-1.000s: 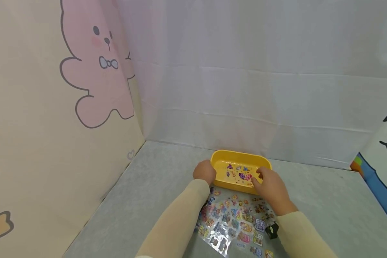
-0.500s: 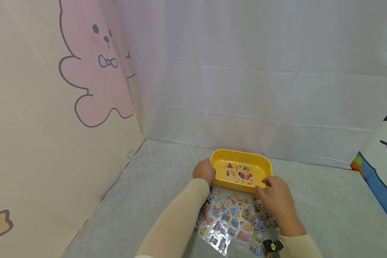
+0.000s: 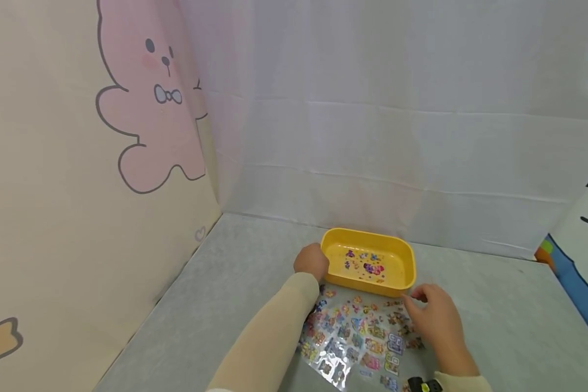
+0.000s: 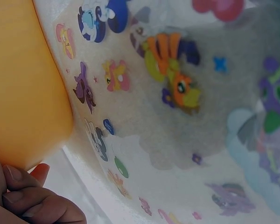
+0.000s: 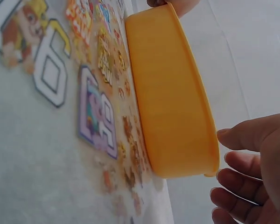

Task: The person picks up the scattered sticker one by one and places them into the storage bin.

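Access to the yellow tray [image 3: 399, 267] is unobstructed from above and at its far right corner. The left grip [image 3: 311, 262] blocks the left end; the white backdrop [image 3: 372, 141] stands close behind. The right grip [image 3: 437, 320] occupies space beside the near right corner, with clearance along the bench [image 3: 514, 310] to its right

This looks like a small curtained-off corner, though in a home or elsewhere cannot be told, since a grey tabletop [image 3: 225, 261] is closed in by a creased white sheet [image 3: 372, 136] behind, a cream hanging [image 3: 44, 190] with a pink cartoon bear [image 3: 171, 125] at left, and a white cartoon animal [image 3: 580, 245] at right.
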The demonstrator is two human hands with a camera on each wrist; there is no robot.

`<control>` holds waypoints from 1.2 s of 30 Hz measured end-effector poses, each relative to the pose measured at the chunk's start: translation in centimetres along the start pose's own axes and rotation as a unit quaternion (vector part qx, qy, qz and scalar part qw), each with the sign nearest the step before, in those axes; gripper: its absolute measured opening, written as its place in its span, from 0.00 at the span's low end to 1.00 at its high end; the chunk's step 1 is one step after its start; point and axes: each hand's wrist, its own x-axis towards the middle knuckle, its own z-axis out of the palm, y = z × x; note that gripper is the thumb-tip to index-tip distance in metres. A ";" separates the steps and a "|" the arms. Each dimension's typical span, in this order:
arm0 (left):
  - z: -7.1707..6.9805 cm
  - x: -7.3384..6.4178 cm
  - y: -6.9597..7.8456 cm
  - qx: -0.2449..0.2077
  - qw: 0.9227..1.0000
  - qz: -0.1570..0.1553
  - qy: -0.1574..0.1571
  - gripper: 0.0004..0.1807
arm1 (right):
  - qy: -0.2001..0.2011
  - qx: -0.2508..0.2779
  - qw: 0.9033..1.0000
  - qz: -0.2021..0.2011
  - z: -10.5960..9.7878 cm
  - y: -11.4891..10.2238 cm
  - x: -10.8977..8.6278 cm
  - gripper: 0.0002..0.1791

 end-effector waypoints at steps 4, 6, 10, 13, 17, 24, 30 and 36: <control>0.0 0.1 -0.1 -0.003 1.000 0.005 0.000 0.10 | -0.028 -0.002 1.000 0.011 0.4 0.3 0.1 0.15; 0.0 0.1 -0.1 -0.007 1.000 0.004 0.000 0.09 | -0.049 -0.010 0.999 0.006 0.7 0.4 0.1 0.15; 0.2 0.1 -0.3 -0.014 1.000 -0.003 0.003 0.10 | -0.088 -0.028 0.996 -0.014 1.4 0.5 0.2 0.19; 0.3 0.2 -0.3 -0.017 1.000 -0.008 0.003 0.11 | -0.100 -0.032 0.994 -0.024 2.0 0.7 0.2 0.24; 0.3 0.2 -0.3 -0.021 1.000 -0.007 0.003 0.12 | -0.106 -0.029 0.994 -0.026 2.5 0.6 0.2 0.28; 0.5 0.2 -0.3 -0.015 1.000 -0.012 0.006 0.15 | -0.105 -0.038 0.993 -0.046 3.0 0.6 0.3 0.27; 0.4 0.2 -0.2 -0.013 1.000 -0.015 0.001 0.14 | -0.112 -0.057 0.991 -0.047 3.3 1.0 0.2 0.32; 0.4 0.4 -0.2 -0.015 1.000 -0.016 -0.003 0.14 | -0.119 -0.079 0.989 -0.036 3.1 0.7 0.1 0.35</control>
